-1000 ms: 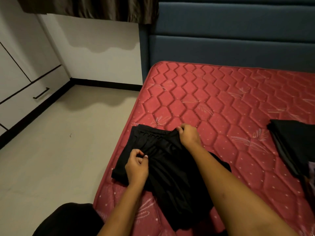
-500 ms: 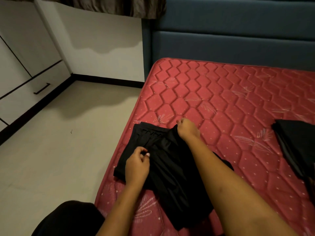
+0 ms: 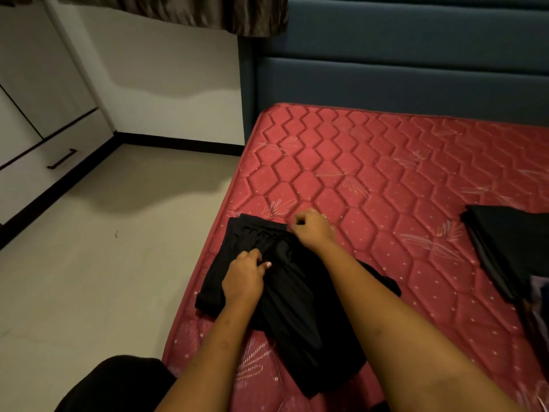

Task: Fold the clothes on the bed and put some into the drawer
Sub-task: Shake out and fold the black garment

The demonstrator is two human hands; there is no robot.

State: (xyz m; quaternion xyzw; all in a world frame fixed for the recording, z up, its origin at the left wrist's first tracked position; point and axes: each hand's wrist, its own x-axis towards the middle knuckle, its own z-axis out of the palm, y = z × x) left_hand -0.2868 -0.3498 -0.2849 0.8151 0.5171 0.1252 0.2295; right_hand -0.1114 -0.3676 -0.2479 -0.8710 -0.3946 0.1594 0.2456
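A black garment with a gathered waistband (image 3: 285,298) lies on the near left corner of the red quilted mattress (image 3: 371,173). My left hand (image 3: 243,281) pinches a fold of the fabric in its middle left part. My right hand (image 3: 312,227) has curled fingers at the waistband's far right end and grips its edge. Both forearms cross over the garment and hide part of it. A white drawer with a black handle (image 3: 62,159) sits low in the cabinet at the left wall.
A stack of folded dark clothes (image 3: 511,245) lies at the mattress's right edge, with lighter items below it. A blue padded headboard (image 3: 401,72) stands behind. Beige floor (image 3: 89,278) runs between bed and cabinet. My dark-clad knee (image 3: 118,385) is at the bottom.
Both hands stay on the black garment with only small shifts. My right hand has lifted a little at the waistband. The view has tilted slightly.
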